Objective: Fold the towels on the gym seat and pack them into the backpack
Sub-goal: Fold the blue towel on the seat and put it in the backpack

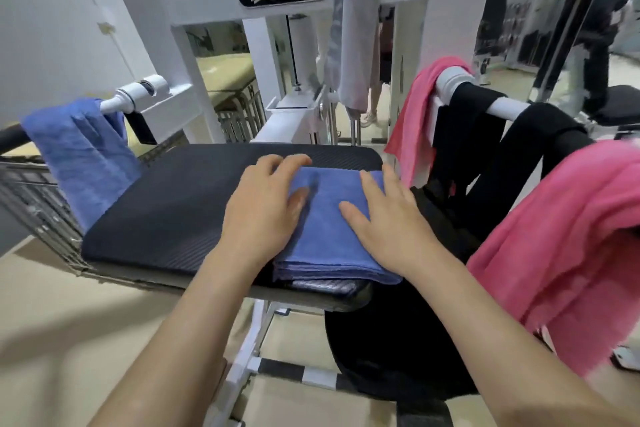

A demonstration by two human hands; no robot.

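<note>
Head view: I've got left hand point(263, 208) and right hand point(388, 225) both flat, fingers straight, pressing the folded blue towel point(329, 229) on the gym seat point(180, 204), right end. Black backpack point(388, 354) just right of seat. Pink towel point(561, 253) draped beyond that. Second blue towel point(79, 156) hangs left of seat.

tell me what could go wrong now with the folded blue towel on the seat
1. The folded towel overhangs the front rim of the seat at its right corner; it might slip off once the left hand and right hand lift.
2. The pink towel hangs beside the black backpack and may hinder packing.
</note>
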